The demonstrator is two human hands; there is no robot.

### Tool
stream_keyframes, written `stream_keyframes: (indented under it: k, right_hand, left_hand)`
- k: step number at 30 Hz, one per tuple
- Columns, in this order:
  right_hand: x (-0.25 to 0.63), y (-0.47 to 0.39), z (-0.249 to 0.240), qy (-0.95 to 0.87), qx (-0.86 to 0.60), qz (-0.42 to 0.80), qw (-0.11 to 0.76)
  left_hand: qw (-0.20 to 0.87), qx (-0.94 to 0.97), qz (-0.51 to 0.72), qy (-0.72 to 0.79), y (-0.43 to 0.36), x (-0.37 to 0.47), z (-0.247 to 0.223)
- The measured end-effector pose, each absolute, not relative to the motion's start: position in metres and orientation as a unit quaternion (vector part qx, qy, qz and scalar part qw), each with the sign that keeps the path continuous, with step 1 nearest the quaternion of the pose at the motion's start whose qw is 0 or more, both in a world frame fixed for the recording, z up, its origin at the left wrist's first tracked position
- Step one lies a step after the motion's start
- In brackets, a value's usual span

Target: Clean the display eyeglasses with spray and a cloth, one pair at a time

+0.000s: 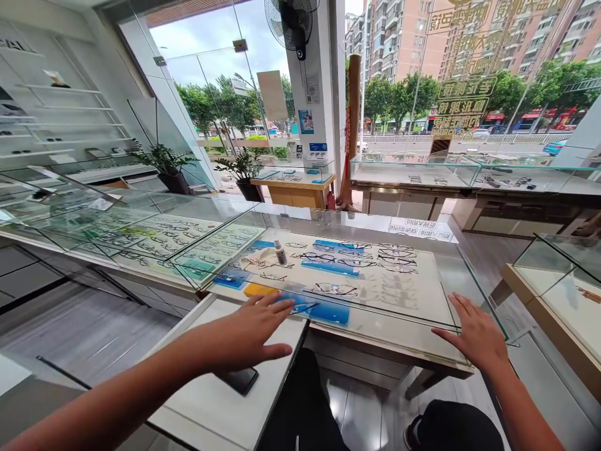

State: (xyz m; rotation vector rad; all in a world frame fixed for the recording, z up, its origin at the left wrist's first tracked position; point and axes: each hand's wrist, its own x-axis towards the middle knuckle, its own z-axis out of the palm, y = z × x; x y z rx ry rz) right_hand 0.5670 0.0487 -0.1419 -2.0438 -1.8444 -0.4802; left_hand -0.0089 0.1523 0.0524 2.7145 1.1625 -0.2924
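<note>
My left hand (pixel 251 329) is held palm down over a pale pull-out board or drawer (pixel 188 413), fingers stretched and thumb apart, holding nothing. Partly hidden below its wrist lies a dark phone (pixel 243 379). Just beyond its fingertips are a yellow item (pixel 260 290) and a blue card (pixel 328 312) with a pair of glasses on it. My right hand (pixel 476 335) is spread at the right front edge of the glass display case (pixel 451 322); whether it touches the glass I cannot tell. Inside the case are several eyeglasses (pixel 334 289) and a small spray bottle (pixel 280 252).
Another glass case (pixel 154 241) full of frames adjoins on the left. A wood-edged case (pixel 554 300) stands at the right. My dark-clad legs (pixel 300 401) are beneath the counter. Farther back are potted plants (pixel 166 160), more cases (pixel 408 175) and glass walls facing a street.
</note>
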Motion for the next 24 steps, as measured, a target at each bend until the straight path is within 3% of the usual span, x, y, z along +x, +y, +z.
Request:
stream_keyframes:
  k: [6, 14, 24]
  right_hand:
    - [0.566, 0.049, -0.140, -0.655, -0.711, -0.175, 0.186]
    - [0.559, 0.050, -0.136, -0.653, -0.710, -0.180, 0.192]
    - [0.558, 0.051, -0.135, -0.649, -0.709, -0.192, 0.198]
  left_hand:
    - [-0.038, 0.925, -0.005, 0.379, 0.257, 0.046, 0.056]
    - [-0.030, 0.900, -0.103, 0.422, 0.364, 0.104, 0.039]
    - [0.015, 0.904, -0.116, 0.411, 0.388, 0.105, 0.012]
